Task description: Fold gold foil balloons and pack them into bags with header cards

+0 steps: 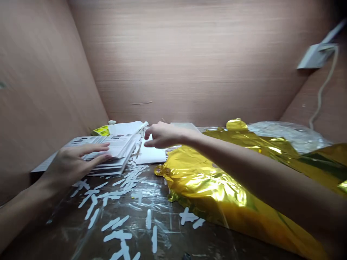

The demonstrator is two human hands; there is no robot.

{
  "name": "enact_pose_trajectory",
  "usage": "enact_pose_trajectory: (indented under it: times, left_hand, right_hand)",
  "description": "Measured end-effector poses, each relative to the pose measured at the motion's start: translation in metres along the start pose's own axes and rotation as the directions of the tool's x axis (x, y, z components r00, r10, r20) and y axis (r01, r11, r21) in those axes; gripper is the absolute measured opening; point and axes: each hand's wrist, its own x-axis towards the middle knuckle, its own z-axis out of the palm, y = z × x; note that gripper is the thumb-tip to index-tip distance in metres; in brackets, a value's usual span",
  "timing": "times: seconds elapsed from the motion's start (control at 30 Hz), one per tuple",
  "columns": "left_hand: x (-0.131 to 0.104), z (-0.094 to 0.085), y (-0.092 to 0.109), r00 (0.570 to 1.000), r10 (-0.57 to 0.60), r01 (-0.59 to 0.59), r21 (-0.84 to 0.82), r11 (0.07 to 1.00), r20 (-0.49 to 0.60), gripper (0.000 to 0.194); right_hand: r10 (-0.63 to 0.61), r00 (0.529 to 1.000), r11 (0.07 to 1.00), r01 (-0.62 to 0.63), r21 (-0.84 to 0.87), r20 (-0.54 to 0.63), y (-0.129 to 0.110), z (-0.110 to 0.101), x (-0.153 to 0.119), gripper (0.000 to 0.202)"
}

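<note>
At the left, my left hand [73, 160] rests on a thick stack of printed white papers [108, 164], its fingers stretched out over the top sheets. My right hand [165, 134] reaches across the middle with thumb and fingers apart and nothing visible between them. Below it lies a white sheet [151, 153], with small printed pieces partly hidden beside it. A shiny gold foil balloon [206, 180], flat and crumpled, spreads under my right forearm. Many small white strips [118, 236] are scattered over the dark table [65, 231], singly and in clumps.
A yellow printed item [101, 130] stands behind the stack at the back left. Clear plastic wrapping [290, 135] lies at the back right. A white power socket box [316, 56] with a hanging cable [322, 90] is on the right. Wood-coloured panels [189, 54] enclose the table.
</note>
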Motion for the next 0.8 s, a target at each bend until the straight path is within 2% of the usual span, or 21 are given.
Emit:
enact_pose_trajectory:
  times: [0.07, 0.13, 0.2, 0.27, 0.33, 0.4, 0.43, 0.5, 0.57, 0.63, 0.73, 0.8]
  left_hand:
    - [0.001, 0.001, 0.014, 1.000, 0.015, -0.015, 0.002, 1.000, -0.011, 0.038]
    - [0.003, 0.005, 0.037, 0.996, 0.039, -0.037, -0.020, 0.999, 0.079, 0.041]
    - [0.004, 0.013, 0.071, 0.968, 0.096, -0.066, -0.133, 0.989, 0.231, 0.044]
    - [0.005, 0.024, 0.114, 0.909, 0.208, -0.056, -0.388, 0.920, 0.362, 0.046]
    - [0.004, 0.037, 0.160, 0.853, 0.296, 0.068, -0.653, 0.754, 0.430, 0.054]
    - [0.002, 0.050, 0.201, 0.802, 0.370, 0.163, -0.768, 0.619, 0.468, 0.049]
    - [0.000, 0.055, 0.217, 0.785, 0.385, 0.213, -0.794, 0.569, 0.486, 0.046]
    - [-0.005, 0.066, 0.243, 0.776, 0.365, 0.307, -0.813, 0.495, 0.515, 0.043]
    - [-0.010, 0.076, 0.259, 0.799, 0.317, 0.359, -0.828, 0.430, 0.511, 0.043]
    - [-0.015, 0.085, 0.272, 0.810, 0.329, 0.352, -0.851, 0.389, 0.485, 0.043]
    - [-0.026, 0.093, 0.294, 0.755, 0.465, 0.311, -0.877, 0.365, 0.462, 0.045]
    - [-0.037, 0.092, 0.311, 0.677, 0.575, 0.314, -0.887, 0.339, 0.460, 0.049]
  right_hand:
    - [-0.058, 0.984, 0.998, 0.051, 0.044, 0.170, 0.006, -0.020, -0.042, 0.023]
    - [-0.127, 0.954, 0.970, 0.063, 0.233, 0.270, 0.016, -0.029, -0.077, 0.031]
    - [-0.184, 0.957, 0.879, 0.057, 0.474, 0.226, 0.028, -0.027, -0.103, 0.034]
    - [-0.214, 0.967, 0.727, 0.063, 0.683, 0.139, 0.037, -0.020, -0.117, 0.033]
    - [-0.249, 0.965, 0.576, 0.075, 0.814, 0.087, 0.040, -0.012, -0.125, 0.033]
    - [-0.274, 0.961, 0.478, 0.109, 0.872, 0.031, 0.033, -0.008, -0.132, 0.034]
    - [-0.269, 0.963, 0.459, 0.127, 0.880, 0.001, 0.026, -0.009, -0.136, 0.034]
    - [-0.224, 0.973, 0.491, 0.159, 0.856, -0.053, 0.010, -0.016, -0.147, 0.035]
    - [-0.168, 0.982, 0.615, 0.173, 0.769, -0.086, -0.009, -0.030, -0.158, 0.035]
    - [-0.142, 0.977, 0.752, 0.213, 0.624, -0.162, -0.028, -0.047, -0.168, 0.035]
    - [-0.128, 0.940, 0.873, 0.257, 0.414, -0.316, -0.053, -0.068, -0.177, 0.035]
    - [-0.133, 0.915, 0.905, 0.269, 0.330, -0.380, -0.064, -0.074, -0.179, 0.036]
